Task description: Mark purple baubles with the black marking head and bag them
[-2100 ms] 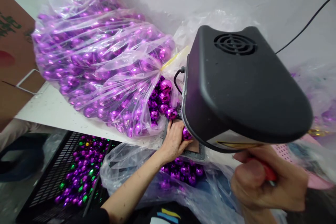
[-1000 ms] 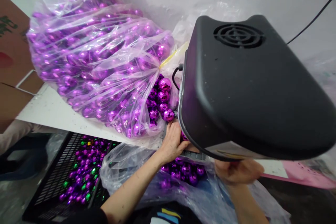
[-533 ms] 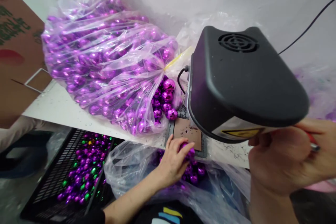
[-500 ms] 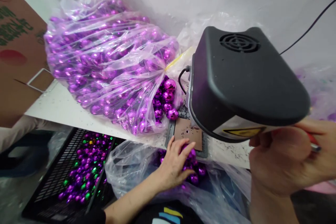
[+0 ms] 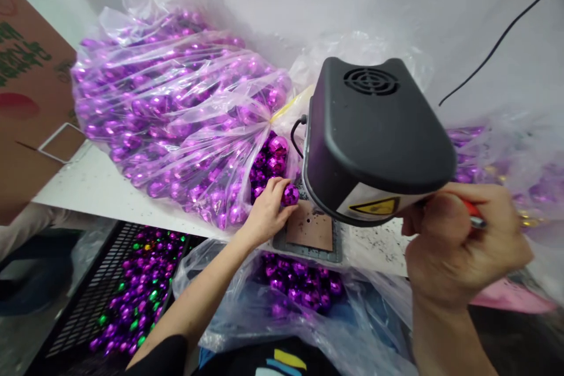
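My left hand [image 5: 269, 211] reaches to the mouth of the big clear bag, its fingers and thumb closed on a shiny purple faceted ball [image 5: 291, 194]. More such balls [image 5: 277, 155] spill from the bag beside it. Just below the held ball lies a brown square plate [image 5: 309, 226] with a small hole, set on a grey metal base [image 5: 328, 257]. A black machine housing [image 5: 379, 135] with a round vent and a yellow warning label overhangs the base. My right hand [image 5: 458, 247] is wrapped round a red handle [image 5: 474, 211] at the housing's right side.
The tied clear bag [image 5: 176, 111] of purple balls fills the left of the white table [image 5: 118, 179]. In my lap, an open plastic bag holds purple balls [image 5: 304, 285]. A black crate [image 5: 74, 305] holds purple and green balls. A cardboard box [image 5: 30, 129] stands at left.
My left hand has moved from the balls in my lap up to the bag's mouth and closed on a ball. My right hand stays on the handle; the view has shifted slightly.
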The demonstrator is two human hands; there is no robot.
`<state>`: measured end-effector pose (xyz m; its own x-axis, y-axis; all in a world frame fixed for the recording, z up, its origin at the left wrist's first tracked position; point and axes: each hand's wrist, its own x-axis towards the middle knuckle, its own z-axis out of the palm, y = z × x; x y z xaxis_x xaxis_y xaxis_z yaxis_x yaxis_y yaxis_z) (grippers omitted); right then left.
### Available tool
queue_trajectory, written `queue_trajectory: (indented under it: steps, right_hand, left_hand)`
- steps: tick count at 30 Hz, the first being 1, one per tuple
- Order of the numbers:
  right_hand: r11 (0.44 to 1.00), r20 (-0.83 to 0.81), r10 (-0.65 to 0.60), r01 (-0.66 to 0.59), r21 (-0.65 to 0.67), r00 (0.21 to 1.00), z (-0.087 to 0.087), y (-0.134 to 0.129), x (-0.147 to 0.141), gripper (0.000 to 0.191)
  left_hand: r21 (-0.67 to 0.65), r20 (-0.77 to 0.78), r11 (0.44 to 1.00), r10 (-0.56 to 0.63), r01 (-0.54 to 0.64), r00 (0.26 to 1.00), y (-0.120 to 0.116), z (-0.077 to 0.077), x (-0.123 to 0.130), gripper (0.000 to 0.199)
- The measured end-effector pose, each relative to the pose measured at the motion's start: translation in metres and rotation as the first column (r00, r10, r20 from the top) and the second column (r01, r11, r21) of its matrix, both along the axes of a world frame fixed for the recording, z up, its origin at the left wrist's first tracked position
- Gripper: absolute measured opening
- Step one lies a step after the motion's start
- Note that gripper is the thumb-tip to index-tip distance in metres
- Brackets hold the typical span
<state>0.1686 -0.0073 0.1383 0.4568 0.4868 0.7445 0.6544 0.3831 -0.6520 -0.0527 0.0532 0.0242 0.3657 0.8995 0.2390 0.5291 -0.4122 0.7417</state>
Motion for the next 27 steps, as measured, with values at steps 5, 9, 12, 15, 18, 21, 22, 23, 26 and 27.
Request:
queue_trajectory:
  steps: [5, 9, 12, 15, 18, 21, 22, 23, 26, 27]
  right_hand:
    - [0.996, -0.008, -0.035, 0.034, -0.082, 0.999, 0.012, 0.012, 0.001, 0.039]
    - [0.994, 0.01, -0.032, 0.033, -0.107, 0.999, 0.023, 0.025, 0.001, 0.049]
    - [0.992, 0.026, -0.012, 0.015, -0.123, 1.0, 0.029, 0.034, 0.003, 0.05]
    - [0.992, 0.017, 0.009, -0.006, -0.126, 1.0, 0.03, 0.041, 0.004, 0.049]
    - [0.995, 0.008, 0.02, -0.019, -0.098, 1.0, 0.029, 0.045, 0.006, 0.045]
    - [0.997, 0.036, 0.006, -0.003, -0.08, 0.999, 0.027, 0.046, 0.007, 0.043]
    - [0.997, 0.044, 0.001, 0.002, -0.078, 0.999, 0.027, 0.046, 0.007, 0.042]
    - [0.997, 0.049, 0.001, 0.003, -0.076, 0.999, 0.026, 0.046, 0.008, 0.041]
    - [0.996, 0.04, 0.008, -0.005, -0.086, 0.999, 0.027, 0.044, 0.008, 0.039]
    - [0.995, 0.033, 0.012, -0.009, -0.095, 0.999, 0.027, 0.043, 0.008, 0.038]
  left_hand:
    - [-0.608, 0.544, 0.751, 0.158, 0.258, 0.824, -0.036, 0.007, -0.001, 0.054]
    - [-0.661, 0.595, 0.7, 0.269, 0.27, 0.758, -0.04, 0.001, 0.005, 0.069]
    - [-0.661, 0.511, 0.727, 0.254, 0.186, 0.821, -0.035, -0.007, 0.011, 0.069]
    - [-0.567, 0.392, 0.822, 0.213, 0.053, 0.895, -0.03, -0.02, 0.017, 0.058]
    - [-0.383, 0.285, 0.923, 0.154, -0.035, 0.946, -0.03, -0.031, 0.023, 0.047]
    - [-0.214, 0.212, 0.977, 0.056, -0.009, 0.976, -0.033, -0.036, 0.029, 0.04]
    - [-0.149, 0.188, 0.989, 0.023, 0.006, 0.982, -0.034, -0.037, 0.031, 0.039]
    - [-0.085, 0.158, 0.996, 0.001, 0.013, 0.987, -0.036, -0.038, 0.033, 0.04]
    - [0.059, 0.031, 0.998, 0.002, -0.004, 1.0, -0.041, -0.041, 0.038, 0.043]
    - [0.081, -0.002, 0.997, 0.011, -0.011, 1.0, -0.043, -0.043, 0.04, 0.043]
